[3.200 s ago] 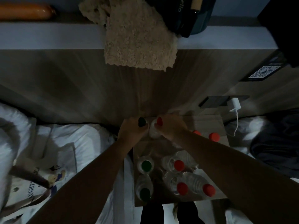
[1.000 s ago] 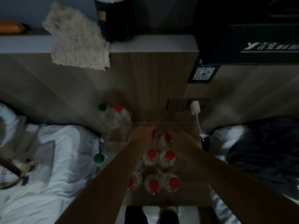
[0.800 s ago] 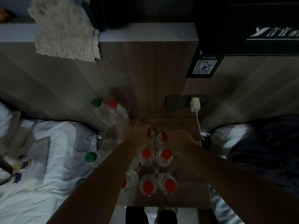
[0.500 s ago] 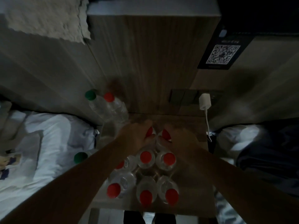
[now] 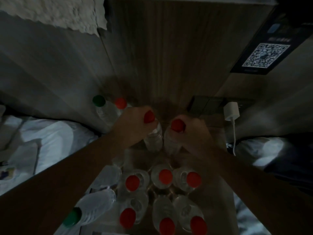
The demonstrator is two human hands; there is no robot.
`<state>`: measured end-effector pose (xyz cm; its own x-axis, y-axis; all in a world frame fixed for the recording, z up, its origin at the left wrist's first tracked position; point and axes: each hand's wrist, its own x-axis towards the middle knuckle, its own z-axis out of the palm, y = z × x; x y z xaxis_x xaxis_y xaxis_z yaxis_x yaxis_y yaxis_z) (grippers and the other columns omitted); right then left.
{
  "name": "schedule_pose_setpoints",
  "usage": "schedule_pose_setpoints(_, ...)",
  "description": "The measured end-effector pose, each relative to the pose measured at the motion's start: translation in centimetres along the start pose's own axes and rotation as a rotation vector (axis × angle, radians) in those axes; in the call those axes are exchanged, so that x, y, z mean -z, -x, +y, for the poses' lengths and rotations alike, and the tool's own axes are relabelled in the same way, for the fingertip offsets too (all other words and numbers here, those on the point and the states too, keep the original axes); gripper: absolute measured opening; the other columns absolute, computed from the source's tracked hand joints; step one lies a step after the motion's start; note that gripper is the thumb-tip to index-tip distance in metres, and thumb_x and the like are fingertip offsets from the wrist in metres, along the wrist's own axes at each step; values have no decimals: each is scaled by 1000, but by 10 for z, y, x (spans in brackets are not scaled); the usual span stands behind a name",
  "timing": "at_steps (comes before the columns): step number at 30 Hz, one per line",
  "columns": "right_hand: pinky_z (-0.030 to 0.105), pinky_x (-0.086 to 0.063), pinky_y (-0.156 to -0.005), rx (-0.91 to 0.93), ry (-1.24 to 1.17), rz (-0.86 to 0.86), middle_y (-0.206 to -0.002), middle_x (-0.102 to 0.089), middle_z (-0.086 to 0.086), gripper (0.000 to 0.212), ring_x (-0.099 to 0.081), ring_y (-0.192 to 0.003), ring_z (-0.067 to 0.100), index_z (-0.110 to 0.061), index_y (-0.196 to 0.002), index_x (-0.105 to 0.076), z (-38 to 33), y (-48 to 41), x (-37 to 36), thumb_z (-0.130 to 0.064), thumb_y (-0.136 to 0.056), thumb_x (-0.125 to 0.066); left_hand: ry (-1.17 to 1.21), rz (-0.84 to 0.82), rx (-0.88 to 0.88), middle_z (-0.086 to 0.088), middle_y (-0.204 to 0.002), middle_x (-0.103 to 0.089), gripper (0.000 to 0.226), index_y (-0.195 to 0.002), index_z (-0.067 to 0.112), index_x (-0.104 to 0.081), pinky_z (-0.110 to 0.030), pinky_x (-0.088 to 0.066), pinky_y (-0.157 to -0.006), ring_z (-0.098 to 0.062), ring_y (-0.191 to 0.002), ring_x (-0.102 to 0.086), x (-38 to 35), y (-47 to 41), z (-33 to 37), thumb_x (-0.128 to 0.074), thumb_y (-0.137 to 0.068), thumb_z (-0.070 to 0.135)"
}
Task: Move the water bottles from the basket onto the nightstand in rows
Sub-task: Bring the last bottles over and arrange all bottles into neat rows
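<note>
The room is dim. Several clear water bottles with red caps stand in rows on the wooden nightstand (image 5: 218, 199). My left hand (image 5: 131, 126) is wrapped around a red-capped bottle (image 5: 153, 138) at the back of the group. My right hand (image 5: 193, 133) grips the red-capped bottle beside it (image 5: 171, 141). Both bottles are upright, side by side, close to the wooden wall panel. At the back left stand a green-capped bottle (image 5: 100, 106) and another red-capped bottle (image 5: 120, 103). A green-capped bottle (image 5: 91, 207) leans at the front left. The basket is not in view.
A white charger (image 5: 231, 111) is plugged into the wall socket at right, its cable hanging beside the nightstand. White bedding (image 5: 42, 141) lies to the left, dark bedding (image 5: 291, 160) to the right. A QR-code sign (image 5: 264, 55) hangs on the wall, a textured cloth (image 5: 55, 12) upper left.
The view has moved closer to the nightstand and tilted down. Both hands have stayed on the two back red-capped bottles, which now appear farther from the rows in front.
</note>
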<state>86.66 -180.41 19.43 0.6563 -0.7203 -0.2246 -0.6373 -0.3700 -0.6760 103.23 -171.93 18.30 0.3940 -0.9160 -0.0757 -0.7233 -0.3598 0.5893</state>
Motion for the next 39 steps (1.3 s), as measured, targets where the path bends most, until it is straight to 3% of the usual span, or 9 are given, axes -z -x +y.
schedule_pose_setpoints(4,31,-53,-75,16,-60,50,-85,-69,4,18,-65,-82,18,-16,-91,-67,-10,-25,-6,-31,-81,-68,-133,116,-20,5,-61,-51,16,-67,20,-54,-20,-28,-49,-12,-57,-52,4,-21,-4,-60,-77,31)
schedule_pose_setpoints(7,32,-53,-72,16,-68,105,-86,-69,9,22,-65,-80,22,-10,-91,-66,-17,-40,-15,-30,-84,-65,-125,42,28,-5,-78,-60,22,-83,10,-62,-24,-33,-64,-18,-74,-55,4,-30,-5,-62,-81,32)
schedule_pose_setpoints(17,17,-39,-51,32,-67,245,-63,-57,-1,14,-53,-57,10,-11,-74,-60,-16,-69,-31,-22,-83,-63,-78,33,76,-6,-68,-51,34,-60,21,-38,-38,-51,-68,-34,-73,-60,3,-44,-10,-52,-82,43)
schedule_pose_setpoints(22,26,-46,-68,5,-60,232,-79,-64,1,18,-60,-74,17,-11,-90,-63,-11,-64,-40,-29,-86,-61,-89,70,96,-14,-90,-61,28,-92,8,-56,-34,-46,-78,-33,-91,-60,-3,-40,-8,-55,-88,36)
schedule_pose_setpoints(26,24,-47,-71,-67,-120,243,-91,-64,-1,31,-60,-80,14,-16,-110,-56,-16,-54,-37,-35,-87,-63,-41,126,142,-15,-106,-63,47,-123,10,-46,-31,-39,-72,-34,-98,-60,-2,-25,-7,-62,-86,34)
schedule_pose_setpoints(30,35,-51,-85,-414,-259,29,-114,-58,3,60,-59,-96,21,-22,-126,-46,-6,-40,-53,-48,-76,-67,-6,183,78,-5,-85,-59,35,-108,15,-52,-28,-38,-64,-20,-76,-56,20,18,-24,-62,-85,38)
schedule_pose_setpoints(33,37,-49,-86,-683,-375,-209,-127,-59,9,43,-58,-103,24,-16,-118,-57,-14,-33,-58,-36,-81,-69,-33,10,138,-9,-87,-65,27,-93,13,-61,-35,-51,-68,-26,-79,-63,27,31,-52,-67,-83,37)
schedule_pose_setpoints(36,34,-40,-98,-689,-327,-344,-142,-46,13,52,-47,-126,29,-8,-133,-47,-25,-40,-65,-27,-89,-64,285,-236,591,-15,-129,-53,80,-130,8,-47,-39,-44,-93,-33,-117,-53,15,26,-86,-47,-80,71)
schedule_pose_setpoints(39,42,-32,-112,-760,-265,-403,-149,-36,17,77,-36,-135,35,-5,-141,-35,-31,-58,-88,-43,-83,-68,284,-179,727,-19,-143,-41,93,-143,3,-27,-40,-35,-107,-34,-130,-42,-6,13,-111,-72,-75,48)
